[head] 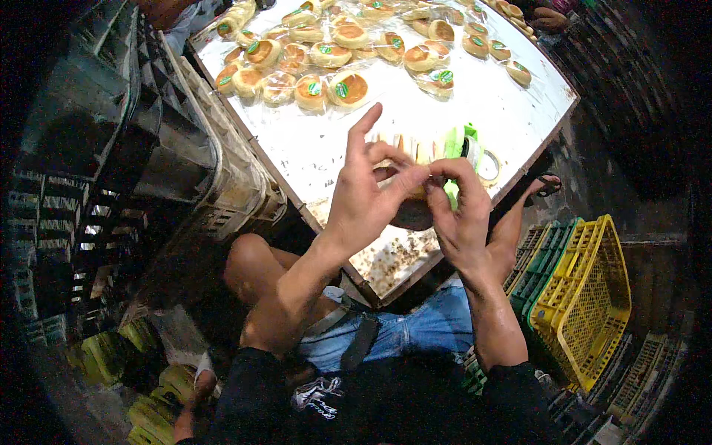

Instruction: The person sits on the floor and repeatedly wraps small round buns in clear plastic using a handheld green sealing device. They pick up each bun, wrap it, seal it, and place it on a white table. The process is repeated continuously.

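Above the near corner of the white table, my left hand and my right hand meet at the fingertips. Thumbs and index fingers pinch together at one spot; whatever small thing is between them is too small to tell. Partly behind the fingers are a bun and a dark round object. Just beyond stands a row of pale buns, beside a bright green tape dispenser and a roll of tape. Many round browned buns in clear wrap with green stickers, such as one bun, lie farther back.
Large plastic crates are stacked along the table's left side. A yellow crate and a green crate stand at the lower right. Another person's hand shows at the far right corner. Green-yellow bundled things lie on the floor at lower left.
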{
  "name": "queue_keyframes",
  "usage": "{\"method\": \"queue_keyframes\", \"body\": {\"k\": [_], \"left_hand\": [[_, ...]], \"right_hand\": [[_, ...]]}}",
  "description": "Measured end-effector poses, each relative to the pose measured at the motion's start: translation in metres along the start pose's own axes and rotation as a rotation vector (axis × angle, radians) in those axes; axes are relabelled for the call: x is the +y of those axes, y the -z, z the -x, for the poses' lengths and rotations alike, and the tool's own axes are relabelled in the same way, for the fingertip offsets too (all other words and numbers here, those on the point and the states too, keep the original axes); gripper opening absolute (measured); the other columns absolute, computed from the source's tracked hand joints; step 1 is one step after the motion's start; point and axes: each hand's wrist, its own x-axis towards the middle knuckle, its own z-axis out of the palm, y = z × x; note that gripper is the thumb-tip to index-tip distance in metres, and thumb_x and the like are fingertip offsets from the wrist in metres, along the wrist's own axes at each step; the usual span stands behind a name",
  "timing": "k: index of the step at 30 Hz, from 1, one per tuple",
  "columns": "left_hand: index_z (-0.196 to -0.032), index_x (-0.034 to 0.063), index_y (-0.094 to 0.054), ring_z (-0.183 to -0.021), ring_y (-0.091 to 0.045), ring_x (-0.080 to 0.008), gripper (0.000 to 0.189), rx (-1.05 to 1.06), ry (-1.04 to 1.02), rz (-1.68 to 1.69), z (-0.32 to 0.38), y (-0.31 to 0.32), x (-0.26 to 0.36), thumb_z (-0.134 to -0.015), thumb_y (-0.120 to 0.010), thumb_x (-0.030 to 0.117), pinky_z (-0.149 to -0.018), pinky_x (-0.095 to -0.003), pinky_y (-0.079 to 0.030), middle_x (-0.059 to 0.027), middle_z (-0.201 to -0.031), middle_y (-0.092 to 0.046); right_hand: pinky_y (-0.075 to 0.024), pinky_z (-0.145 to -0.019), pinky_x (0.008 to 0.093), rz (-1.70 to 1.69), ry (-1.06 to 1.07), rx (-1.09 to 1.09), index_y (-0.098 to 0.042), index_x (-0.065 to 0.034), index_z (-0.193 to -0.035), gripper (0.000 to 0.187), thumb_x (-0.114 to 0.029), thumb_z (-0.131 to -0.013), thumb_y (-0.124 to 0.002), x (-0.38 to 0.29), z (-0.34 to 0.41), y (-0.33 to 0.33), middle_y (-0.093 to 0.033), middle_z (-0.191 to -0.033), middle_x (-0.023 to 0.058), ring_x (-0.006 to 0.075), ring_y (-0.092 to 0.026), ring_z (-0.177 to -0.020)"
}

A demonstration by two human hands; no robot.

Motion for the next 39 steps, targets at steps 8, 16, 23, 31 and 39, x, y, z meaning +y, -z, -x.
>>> {"method": "queue_keyframes", "body": {"k": [8,16,23,31,39], "left_hand": [[-0.1,0.0025,-0.066,-0.1,-0.058,-0.0218,0.02,-0.018,-0.32,-0.617,0.001,0.006,-0.005,-0.086,-0.076,0.012,-0.09,-0.0383,-0.046,-0.0115,-0.102,-0.063],[-0.091,0.0091,-0.039,-0.081,-0.046,-0.0075,0.033,0.239,-0.011,0.227,0.004,-0.002,-0.032,-0.086,-0.069,-0.003,-0.075,-0.0229,-0.042,-0.0019,-0.085,-0.052],[-0.091,0.0083,-0.042,-0.079,-0.045,-0.0087,0.028,0.175,-0.046,0.049,-0.009,0.011,-0.04,-0.088,-0.068,0.001,-0.078,-0.0251,-0.041,-0.001,-0.082,-0.05],[-0.091,0.0067,-0.043,-0.079,-0.045,-0.0088,0.025,0.212,-0.008,0.043,-0.013,0.012,-0.051,-0.089,-0.067,0.002,-0.077,-0.0257,-0.041,-0.0007,-0.082,-0.05],[-0.092,0.0051,-0.044,-0.08,-0.046,-0.0091,0.022,0.267,0.175,0.113,-0.009,0.004,-0.065,-0.09,-0.065,0.003,-0.077,-0.0265,-0.042,-0.0012,-0.082,-0.051]], "right_hand": [[-0.0472,-0.085,0.0417,0.363,0.227,0.065,-0.062,-0.0049,-0.094,0.023,-0.002,-0.075,-0.075,0.024,-0.002,0.002,-0.052,-0.111,0.0156,0.0331,-0.054,-0.102],[-0.0462,-0.094,0.0325,-0.646,-0.256,0.467,-0.049,-0.0047,-0.123,0.032,-0.008,-0.094,-0.064,-0.007,0.008,-0.035,-0.061,-0.114,0.0115,0.0172,-0.056,-0.107],[-0.0432,-0.093,0.0459,0.342,-0.772,0.197,-0.071,0.0078,-0.098,0.051,-0.042,-0.093,-0.062,0.125,0.039,0.024,-0.064,-0.101,0.0281,0.0384,-0.06,-0.097],[-0.047,-0.081,0.0367,0.147,-0.613,0.307,-0.068,0.009,-0.084,0.04,-0.03,-0.092,-0.063,0.105,0.049,0.022,-0.065,-0.087,0.0178,0.0264,-0.061,-0.084],[-0.0431,-0.086,0.0278,-0.077,-0.15,0.142,-0.064,-0.0001,-0.088,0.018,-0.016,-0.095,-0.061,0.033,0.058,-0.035,-0.056,-0.101,0.0095,0.0181,-0.054,-0.096]]}}
